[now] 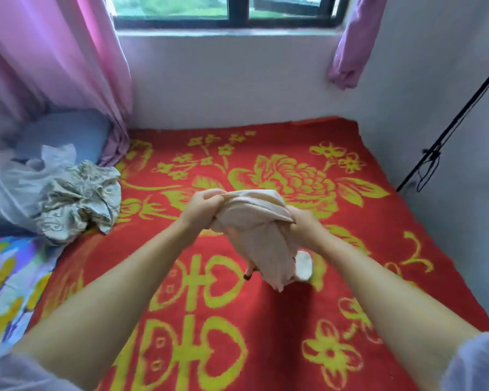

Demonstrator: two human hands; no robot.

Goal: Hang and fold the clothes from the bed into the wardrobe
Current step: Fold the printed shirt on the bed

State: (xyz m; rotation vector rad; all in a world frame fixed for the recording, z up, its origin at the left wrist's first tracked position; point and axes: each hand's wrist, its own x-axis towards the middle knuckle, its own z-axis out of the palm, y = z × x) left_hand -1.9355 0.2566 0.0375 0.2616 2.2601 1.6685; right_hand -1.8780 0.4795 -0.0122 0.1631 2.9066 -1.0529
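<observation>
Fingers of my left hand (202, 206) and right hand (299, 221) are curled tight on a pale pink garment (256, 227), held bunched above the middle of the bed (266, 320), its loose end hanging down. A crumpled patterned garment (79, 198) lies at the bed's left edge, beside a blue pillow (68, 134) in the far-left corner.

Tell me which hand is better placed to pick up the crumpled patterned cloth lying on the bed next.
Left, probably. The left hand and right hand both grip the beige garment, but the patterned cloth lies at the bed's left edge, nearer the left hand; the right would cross over.
</observation>
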